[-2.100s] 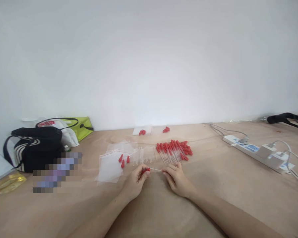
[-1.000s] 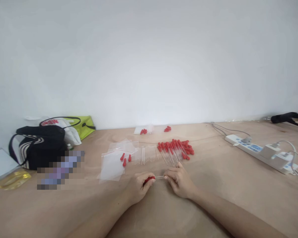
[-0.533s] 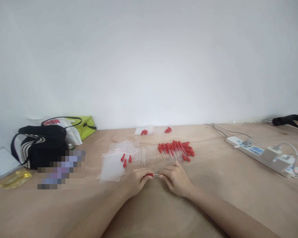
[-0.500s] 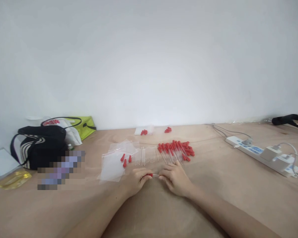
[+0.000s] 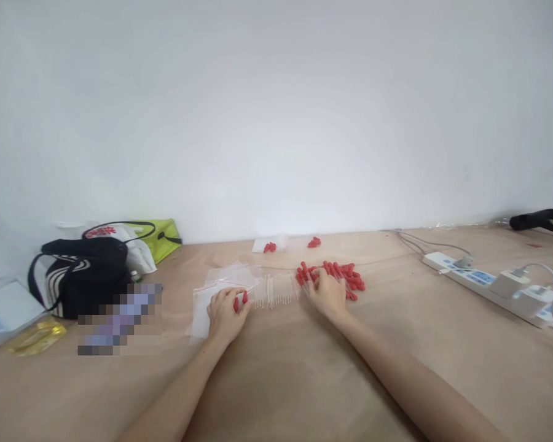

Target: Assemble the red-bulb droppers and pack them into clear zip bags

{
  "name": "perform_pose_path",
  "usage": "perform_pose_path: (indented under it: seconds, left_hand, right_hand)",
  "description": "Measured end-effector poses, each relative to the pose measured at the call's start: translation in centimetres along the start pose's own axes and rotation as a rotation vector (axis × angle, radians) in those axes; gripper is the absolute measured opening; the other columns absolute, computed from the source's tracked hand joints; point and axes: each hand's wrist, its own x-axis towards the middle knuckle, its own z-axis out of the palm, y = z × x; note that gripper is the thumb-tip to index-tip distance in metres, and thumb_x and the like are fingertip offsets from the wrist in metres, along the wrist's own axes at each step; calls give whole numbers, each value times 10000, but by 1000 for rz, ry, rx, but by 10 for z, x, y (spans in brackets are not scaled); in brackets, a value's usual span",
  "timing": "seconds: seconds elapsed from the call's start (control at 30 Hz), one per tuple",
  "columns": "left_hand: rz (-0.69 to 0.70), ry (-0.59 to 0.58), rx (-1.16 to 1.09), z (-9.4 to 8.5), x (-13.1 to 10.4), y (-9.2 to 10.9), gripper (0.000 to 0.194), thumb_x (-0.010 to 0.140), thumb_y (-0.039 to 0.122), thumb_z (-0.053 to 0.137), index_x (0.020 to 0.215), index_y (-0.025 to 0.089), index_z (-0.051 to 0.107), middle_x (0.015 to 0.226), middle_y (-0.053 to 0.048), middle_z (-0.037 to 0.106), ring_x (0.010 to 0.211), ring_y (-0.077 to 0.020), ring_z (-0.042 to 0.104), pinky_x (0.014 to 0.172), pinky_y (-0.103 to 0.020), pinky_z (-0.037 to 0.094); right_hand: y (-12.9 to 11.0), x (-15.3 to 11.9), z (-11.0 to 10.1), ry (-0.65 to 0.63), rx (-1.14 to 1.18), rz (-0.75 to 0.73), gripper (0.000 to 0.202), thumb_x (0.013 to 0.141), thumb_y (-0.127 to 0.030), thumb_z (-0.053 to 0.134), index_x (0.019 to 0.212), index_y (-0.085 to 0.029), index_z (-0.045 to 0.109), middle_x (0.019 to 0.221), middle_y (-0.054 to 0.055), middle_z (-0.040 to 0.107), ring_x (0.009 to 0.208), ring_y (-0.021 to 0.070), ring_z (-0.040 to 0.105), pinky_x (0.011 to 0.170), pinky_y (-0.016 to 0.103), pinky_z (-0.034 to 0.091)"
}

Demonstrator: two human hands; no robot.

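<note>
My left hand (image 5: 225, 312) rests over clear plastic bags (image 5: 200, 310), its fingers apart around loose red bulbs (image 5: 244, 298). Over the near-left part of a pile of droppers with red bulbs (image 5: 350, 273) is my right hand (image 5: 327, 291). Its fingers are closed together at the droppers, and what lies between the fingertips is too small to make out. A row of thin clear tubes (image 5: 270, 291) lies on the table between my hands.
Small red bulb groups (image 5: 270, 247) (image 5: 314, 242) lie near the wall. At the left are a black bag (image 5: 87, 276), a green bag (image 5: 166, 245) and a yellow transparent item (image 5: 39, 337). A white power strip (image 5: 483, 285) with plugs and cables stands right.
My hands have moved apart from the dropper they held between them. The left went left to the loose bulbs, and the right went up to the dropper pile.
</note>
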Motion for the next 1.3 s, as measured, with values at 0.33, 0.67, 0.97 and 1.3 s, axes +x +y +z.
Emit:
perform_pose_path:
  seconds: [0.33,0.67,0.97,1.3]
  left_hand:
    - [15,-42,-9,6,4,-8,292,665,320,590,923,184,599,948,-65,549,889,-219,515,821,-339,392]
    - [-112,-43,-113,4,15,-27,242,779,240,393,907,135,569,932,-94,604,821,-183,590,734,-287,447]
    - [-179,-87,-129,3,15,-24,198,708,262,501,877,167,539,747,-27,648,680,-157,623,645,-239,452]
    - [-110,141,-341,6,16,-22,315,685,197,442,982,129,524,818,-50,522,725,-156,580,689,-280,485]
  right_hand:
    - [5,4,11,-18,-214,-10,161,776,-260,418,862,-156,507,733,81,635,752,216,568,708,338,208]
    - [-24,2,16,-65,-194,-143,249,786,-258,385,733,-162,609,782,104,645,775,216,557,718,357,205]
    - [-41,13,32,-145,-277,-56,253,754,-125,384,796,-84,630,769,186,642,703,225,589,756,382,191]
    - [-37,4,28,-62,-242,-78,222,779,-163,373,802,-80,578,782,157,621,739,244,568,749,388,224]
